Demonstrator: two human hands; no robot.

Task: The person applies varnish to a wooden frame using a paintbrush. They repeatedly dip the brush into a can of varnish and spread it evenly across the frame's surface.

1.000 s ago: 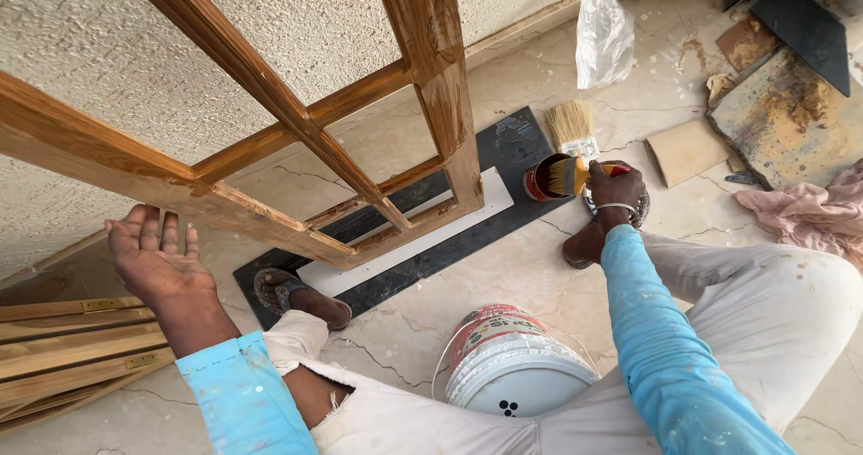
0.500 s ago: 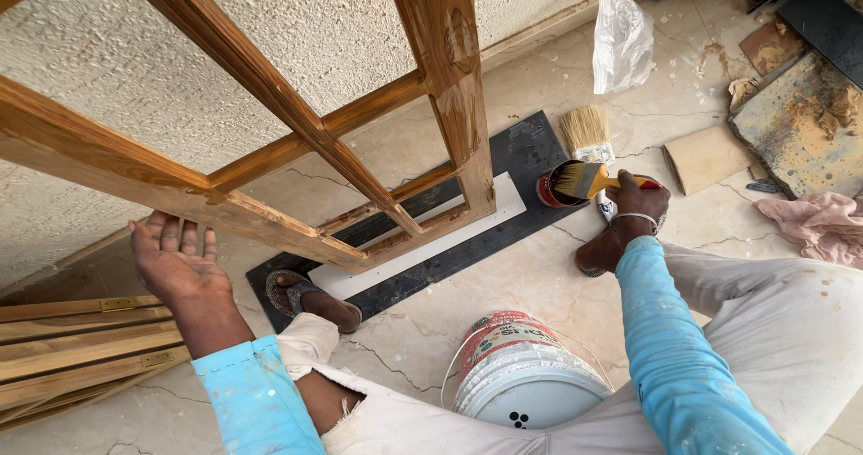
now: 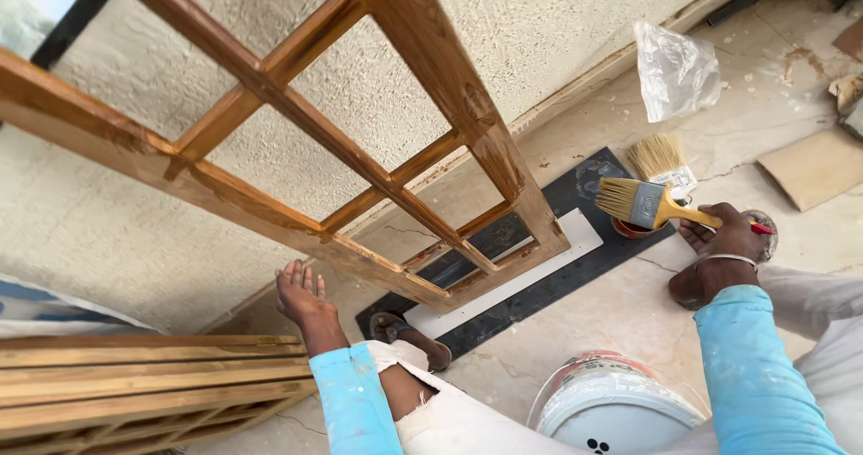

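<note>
My right hand (image 3: 724,239) grips a paintbrush (image 3: 643,203) with a yellow handle and pale bristles, held above a small round tin (image 3: 629,229) on the floor. The bristles point left toward the lower right corner of a brown wooden window frame (image 3: 422,68). That frame leans tilted against the rough white wall, its lower corner resting on a dark board with a white strip (image 3: 539,266). My left hand (image 3: 301,295) has its fingers spread against the frame's lower rail, steadying it from below.
A second brush (image 3: 661,156) lies on the floor beyond the tin, near a crumpled clear plastic bag (image 3: 674,68). A white bucket (image 3: 611,405) stands between my legs. More wooden frames (image 3: 135,379) are stacked at lower left. My sandalled foot (image 3: 413,338) rests on the dark board.
My right hand has lifted the brush off the tin and swung it left toward the frame. The view has tilted upward. My left hand stays on the lower rail.
</note>
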